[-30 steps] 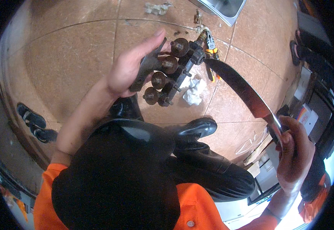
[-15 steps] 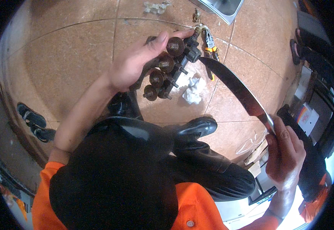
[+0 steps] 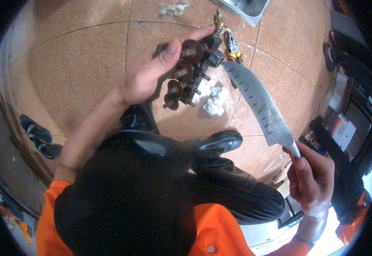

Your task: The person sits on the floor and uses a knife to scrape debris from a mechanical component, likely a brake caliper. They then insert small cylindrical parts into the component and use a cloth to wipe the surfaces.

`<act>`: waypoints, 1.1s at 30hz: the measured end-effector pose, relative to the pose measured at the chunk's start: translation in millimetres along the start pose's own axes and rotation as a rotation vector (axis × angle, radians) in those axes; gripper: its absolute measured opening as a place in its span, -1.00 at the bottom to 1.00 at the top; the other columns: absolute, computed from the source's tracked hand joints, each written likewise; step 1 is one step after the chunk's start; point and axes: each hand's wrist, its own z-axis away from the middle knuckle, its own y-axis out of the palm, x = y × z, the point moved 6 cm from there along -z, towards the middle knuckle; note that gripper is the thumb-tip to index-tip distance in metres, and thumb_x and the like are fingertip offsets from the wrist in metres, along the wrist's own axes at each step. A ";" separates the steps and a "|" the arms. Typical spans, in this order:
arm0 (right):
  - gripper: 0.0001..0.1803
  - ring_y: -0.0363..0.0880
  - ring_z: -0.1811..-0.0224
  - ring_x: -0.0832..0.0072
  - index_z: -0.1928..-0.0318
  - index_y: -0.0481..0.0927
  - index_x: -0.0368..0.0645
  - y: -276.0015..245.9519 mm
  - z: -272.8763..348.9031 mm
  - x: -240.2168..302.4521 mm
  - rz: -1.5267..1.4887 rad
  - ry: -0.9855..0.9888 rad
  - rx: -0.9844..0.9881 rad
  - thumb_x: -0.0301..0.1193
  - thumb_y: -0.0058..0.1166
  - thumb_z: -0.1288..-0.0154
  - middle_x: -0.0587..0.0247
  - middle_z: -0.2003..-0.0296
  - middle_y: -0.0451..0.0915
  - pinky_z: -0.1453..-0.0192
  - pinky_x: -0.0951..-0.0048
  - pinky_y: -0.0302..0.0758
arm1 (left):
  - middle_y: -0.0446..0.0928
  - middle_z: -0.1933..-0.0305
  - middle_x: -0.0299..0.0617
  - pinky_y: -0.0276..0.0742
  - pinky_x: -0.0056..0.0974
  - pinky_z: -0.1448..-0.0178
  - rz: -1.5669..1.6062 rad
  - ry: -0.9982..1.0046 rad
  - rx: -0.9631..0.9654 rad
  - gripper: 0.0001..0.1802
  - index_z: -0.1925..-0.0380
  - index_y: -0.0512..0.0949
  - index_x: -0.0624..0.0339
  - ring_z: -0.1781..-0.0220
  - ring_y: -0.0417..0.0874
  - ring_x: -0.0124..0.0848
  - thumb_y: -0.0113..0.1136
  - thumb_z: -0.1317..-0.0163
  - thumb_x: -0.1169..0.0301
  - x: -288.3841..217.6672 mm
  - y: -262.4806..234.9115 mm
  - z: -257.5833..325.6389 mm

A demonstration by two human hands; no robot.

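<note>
Since the earlier frame the knife point(image 3: 260, 104) has swung up and inward, its tip now just beside the rusty valve assembly point(image 3: 190, 72), and the left hand point(image 3: 151, 72) has shifted its grip higher on that part. Nearest, the right hand point(image 3: 311, 181) is closed around the knife handle, low at right. Black boots point(image 3: 211, 147) sit below centre. Farther out, the left hand wraps the valve assembly above the tiled floor point(image 3: 79, 64), forefinger stretched to its brass end. A crumpled white tissue point(image 3: 215, 101) lies beneath; pliers point(image 3: 232, 46) beyond.

Rust-brown valve block point(image 3: 186, 74), dimpled steel knife point(image 3: 258, 102)
</note>
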 end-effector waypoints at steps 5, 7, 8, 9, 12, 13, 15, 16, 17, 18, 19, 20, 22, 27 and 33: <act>-0.51 0.28 0.80 0.71 -0.09 0.57 -0.46 6.5 -2.6 -5.2 -0.150 0.058 0.092 -0.20 0.02 -0.48 0.36 0.73 0.41 0.73 0.60 0.11 | 0.41 -0.38 0.03 0.32 -0.25 -0.45 -0.026 0.011 -0.005 -0.24 -0.46 0.16 0.38 -0.37 0.46 -0.30 -0.36 -0.57 -0.06 -3.0 -2.3 5.2; -0.47 0.22 0.89 0.72 -0.08 0.55 -0.49 9.1 -3.0 -11.6 -0.250 -0.005 0.118 -0.16 0.07 -0.50 0.34 0.76 0.39 0.85 0.61 0.05 | 0.40 -0.39 0.03 0.32 -0.24 -0.46 -0.038 0.024 -0.014 -0.24 -0.45 0.17 0.38 -0.38 0.46 -0.29 -0.36 -0.57 -0.06 -5.6 -1.5 4.9; -0.48 0.22 0.89 0.72 -0.07 0.55 -0.49 9.7 -2.9 -12.0 -0.261 0.006 0.129 -0.16 0.06 -0.50 0.34 0.76 0.39 0.86 0.61 0.05 | 0.39 -0.40 0.03 0.31 -0.24 -0.46 -0.026 0.019 -0.005 -0.25 -0.45 0.17 0.37 -0.38 0.46 -0.28 -0.35 -0.57 -0.06 -5.1 -1.3 4.9; -0.48 0.22 0.89 0.72 -0.06 0.54 -0.49 10.3 -3.5 -12.4 -0.273 0.016 0.143 -0.16 0.06 -0.50 0.34 0.76 0.39 0.86 0.61 0.05 | 0.39 -0.40 0.04 0.31 -0.24 -0.47 -0.017 0.013 0.002 -0.25 -0.46 0.17 0.37 -0.39 0.45 -0.28 -0.35 -0.57 -0.06 -5.0 -1.7 5.5; -0.49 0.22 0.90 0.71 -0.05 0.54 -0.49 13.0 -3.7 -15.2 -0.333 0.064 0.181 -0.16 0.06 -0.50 0.34 0.76 0.38 0.87 0.59 0.05 | 0.36 -0.42 0.04 0.29 -0.23 -0.48 -0.090 0.029 -0.012 -0.26 -0.46 0.17 0.35 -0.41 0.43 -0.27 -0.34 -0.57 -0.05 -4.0 -4.1 7.2; -0.49 0.21 0.90 0.70 -0.05 0.54 -0.49 14.0 -3.5 -16.3 -0.358 0.084 0.192 -0.16 0.06 -0.50 0.34 0.76 0.37 0.87 0.59 0.05 | 0.35 -0.43 0.05 0.29 -0.22 -0.49 -0.130 0.039 -0.021 -0.26 -0.46 0.17 0.35 -0.41 0.42 -0.27 -0.34 -0.57 -0.05 -3.0 -5.1 7.7; -0.52 0.26 0.83 0.68 -0.05 0.57 -0.46 16.1 -2.6 -16.4 -0.405 0.152 0.208 -0.19 0.04 -0.49 0.35 0.72 0.40 0.78 0.60 0.07 | 0.33 -0.44 0.04 0.27 -0.22 -0.50 -0.136 0.034 -0.007 -0.26 -0.46 0.16 0.35 -0.42 0.41 -0.27 -0.35 -0.57 -0.05 0.5 -6.1 9.4; -0.53 0.28 0.80 0.67 -0.05 0.59 -0.44 17.5 -2.3 -15.6 -0.429 0.186 0.218 -0.20 0.03 -0.48 0.36 0.71 0.42 0.73 0.60 0.08 | 0.32 -0.45 0.03 0.26 -0.21 -0.50 -0.140 0.031 -0.001 -0.26 -0.46 0.16 0.35 -0.43 0.41 -0.27 -0.36 -0.57 -0.06 1.4 -6.1 10.0; -0.56 0.29 0.79 0.65 -0.05 0.59 -0.43 17.9 -3.1 -12.2 -0.397 0.179 0.202 -0.23 0.03 -0.48 0.34 0.71 0.41 0.72 0.57 0.11 | 0.33 -0.45 0.02 0.27 -0.21 -0.50 -0.109 0.008 -0.001 -0.25 -0.46 0.16 0.34 -0.42 0.41 -0.27 -0.37 -0.57 -0.06 1.4 -5.5 9.4; -0.58 0.30 0.79 0.63 -0.06 0.59 -0.42 19.1 -3.4 -8.3 -0.365 0.173 0.183 -0.25 0.02 -0.48 0.33 0.71 0.41 0.71 0.55 0.14 | 0.33 -0.44 0.01 0.29 -0.21 -0.49 -0.077 -0.013 0.001 -0.25 -0.47 0.15 0.33 -0.41 0.42 -0.26 -0.39 -0.57 -0.07 0.1 -3.9 7.8; -0.60 0.30 0.78 0.61 -0.06 0.59 -0.41 19.2 -3.5 -6.6 -0.333 0.168 0.163 -0.28 0.02 -0.47 0.31 0.72 0.40 0.70 0.52 0.18 | 0.34 -0.43 0.01 0.30 -0.20 -0.49 -0.044 -0.034 0.004 -0.24 -0.47 0.15 0.33 -0.40 0.43 -0.26 -0.40 -0.56 -0.08 -0.3 -2.2 6.6; -0.62 0.32 0.76 0.56 -0.07 0.59 -0.40 12.1 -2.8 -4.7 -0.148 0.013 0.033 -0.34 0.03 -0.43 0.28 0.70 0.41 0.67 0.48 0.21 | 0.36 -0.41 0.00 0.34 -0.21 -0.46 0.076 -0.077 -0.015 -0.25 -0.47 0.15 0.31 -0.39 0.44 -0.27 -0.42 -0.57 -0.08 2.1 -1.9 6.0; -0.65 0.36 0.71 0.48 -0.09 0.60 -0.38 2.4 6.2 -0.6 0.227 -0.303 -0.215 -0.47 0.06 -0.35 0.20 0.66 0.42 0.61 0.41 0.29 | 0.40 -0.36 -0.02 0.41 -0.21 -0.42 0.310 -0.159 -0.066 -0.25 -0.48 0.15 0.28 -0.35 0.48 -0.28 -0.45 -0.57 -0.09 4.6 -2.8 6.9; -0.56 0.52 0.37 0.40 -0.21 0.58 -0.30 -2.6 26.0 19.6 0.834 -0.658 -0.353 -0.54 0.10 -0.31 0.10 0.37 0.55 0.29 0.45 0.43 | 0.44 -0.32 -0.05 0.50 -0.22 -0.33 0.497 -0.202 -0.032 -0.26 -0.48 0.15 0.25 -0.27 0.53 -0.35 -0.45 -0.57 -0.09 2.9 -4.3 11.2; -0.51 0.50 0.43 0.42 -0.22 0.59 -0.26 -0.4 28.8 29.4 0.953 -0.754 -0.377 -0.62 0.07 -0.25 0.12 0.40 0.55 0.34 0.41 0.44 | 0.50 -0.26 -0.08 0.53 -0.28 -0.24 0.502 -0.302 -0.029 -0.22 -0.47 0.17 0.29 -0.21 0.56 -0.41 -0.38 -0.56 -0.13 -3.4 4.1 12.5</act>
